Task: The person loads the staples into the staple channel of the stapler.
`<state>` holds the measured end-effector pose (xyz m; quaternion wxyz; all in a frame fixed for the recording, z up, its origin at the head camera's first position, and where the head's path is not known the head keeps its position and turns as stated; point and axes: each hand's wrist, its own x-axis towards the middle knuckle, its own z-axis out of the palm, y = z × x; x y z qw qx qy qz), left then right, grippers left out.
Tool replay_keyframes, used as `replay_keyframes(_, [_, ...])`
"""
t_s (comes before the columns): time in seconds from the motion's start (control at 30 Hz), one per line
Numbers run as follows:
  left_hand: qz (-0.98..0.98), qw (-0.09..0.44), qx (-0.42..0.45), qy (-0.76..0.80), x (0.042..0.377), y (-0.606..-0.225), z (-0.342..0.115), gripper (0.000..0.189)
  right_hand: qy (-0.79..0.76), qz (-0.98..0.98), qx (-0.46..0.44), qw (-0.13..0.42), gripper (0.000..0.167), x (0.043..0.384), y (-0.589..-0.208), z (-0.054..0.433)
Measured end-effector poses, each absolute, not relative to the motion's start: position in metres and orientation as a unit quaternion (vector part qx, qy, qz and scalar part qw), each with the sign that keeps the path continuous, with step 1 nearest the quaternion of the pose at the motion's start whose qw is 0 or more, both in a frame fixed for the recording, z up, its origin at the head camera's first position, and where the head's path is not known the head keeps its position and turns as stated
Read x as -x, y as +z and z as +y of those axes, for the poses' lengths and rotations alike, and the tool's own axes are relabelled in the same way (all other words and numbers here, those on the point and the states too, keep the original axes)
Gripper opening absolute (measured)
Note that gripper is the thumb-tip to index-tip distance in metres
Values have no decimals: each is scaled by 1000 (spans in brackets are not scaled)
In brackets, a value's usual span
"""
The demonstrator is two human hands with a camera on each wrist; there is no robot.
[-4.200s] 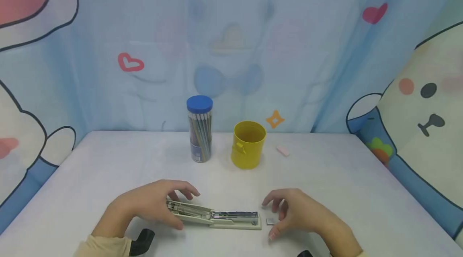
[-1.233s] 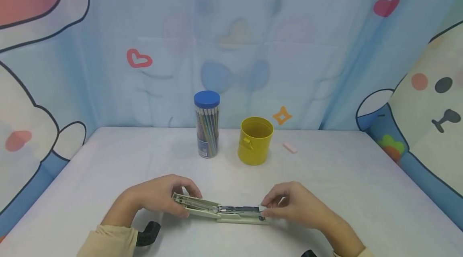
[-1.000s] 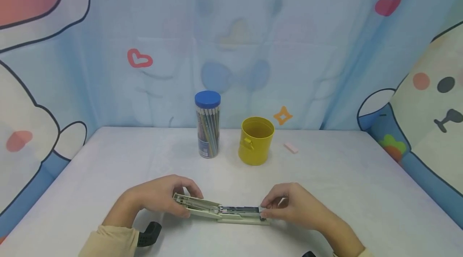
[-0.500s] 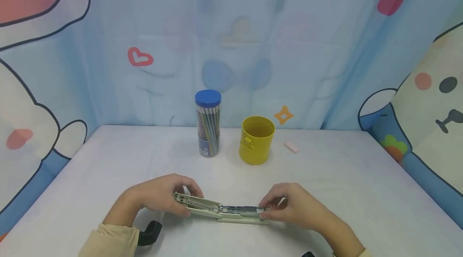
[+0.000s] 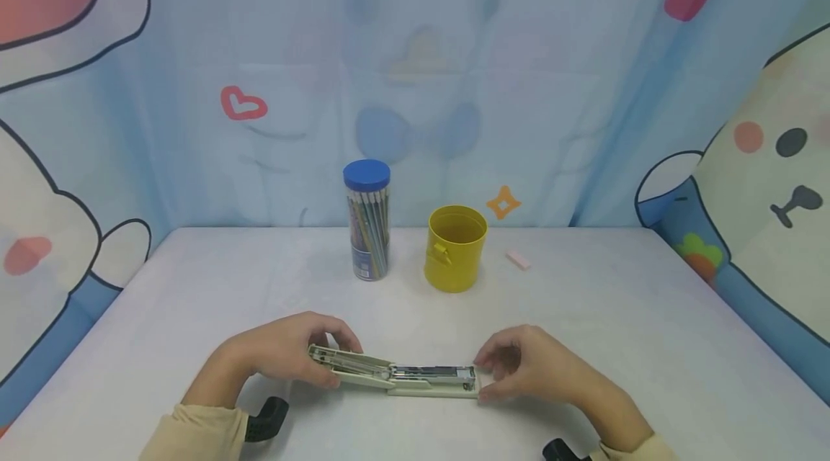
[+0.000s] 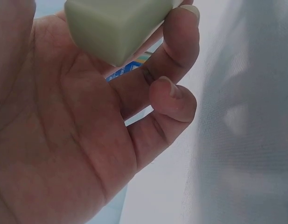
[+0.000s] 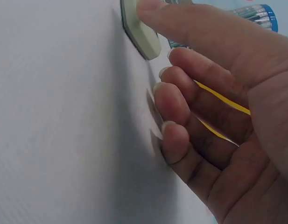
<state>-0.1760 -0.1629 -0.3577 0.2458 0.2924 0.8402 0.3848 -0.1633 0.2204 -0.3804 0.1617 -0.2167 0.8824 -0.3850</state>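
An opened pale green stapler lies on the table with its top arm swung back to the left. Metal shows along its magazine. My left hand grips the raised arm between thumb and fingers; in the left wrist view the arm's pale green end sits against the curled fingers. At the base's right end, my right hand holds it with thumb on the near side and forefinger on the far side. In the right wrist view the thumb touches the base end, and the other fingers curl loosely.
Behind the stapler stand a clear tub of pencils with a blue lid and a yellow bucket. A small pink eraser-like block lies right of the bucket. A patterned blue curtain hangs at the table's back edge.
A small silver piece, seen on the table at first, was brought to the magazine by my right hand and no longer shows. My right fingers have since spread around the base's end. The left keeps its grip.
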Motion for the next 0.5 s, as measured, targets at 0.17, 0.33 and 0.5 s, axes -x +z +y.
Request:
replay_keyframes(0.17, [840, 246, -296, 383, 176, -358, -163, 36, -388, 882, 208, 169, 32, 164, -384, 222])
replay_keyframes(0.33, [837, 242, -307, 383, 176, -356, -165, 37, -388, 881, 213, 166, 32, 163, -385, 220])
replay_keyframes(0.5, [834, 243, -313, 384, 176, -355, -170, 38, -388, 881, 213, 168, 32, 163, -386, 220])
